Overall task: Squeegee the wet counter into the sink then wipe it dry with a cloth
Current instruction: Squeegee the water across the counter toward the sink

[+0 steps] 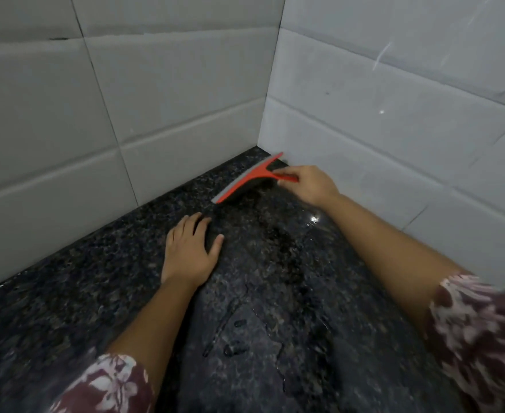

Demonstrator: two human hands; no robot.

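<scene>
A red squeegee (pixel 249 178) with a grey blade lies against the dark speckled granite counter (pixel 66 293), close to the far corner where the two tiled walls meet. My right hand (pixel 310 186) grips its red handle from the right. My left hand (pixel 190 251) rests flat on the counter with fingers spread, nearer to me and left of the squeegee. Water streaks and droplets (pixel 236 344) shine on the counter between my arms. Neither a sink nor a cloth is in view.
White tiled walls (pixel 155 93) close the counter at the back and on the right, forming a corner just beyond the squeegee. The counter stretches toward the left and toward me. Patterned maroon sleeves (pixel 480 332) cover my upper arms.
</scene>
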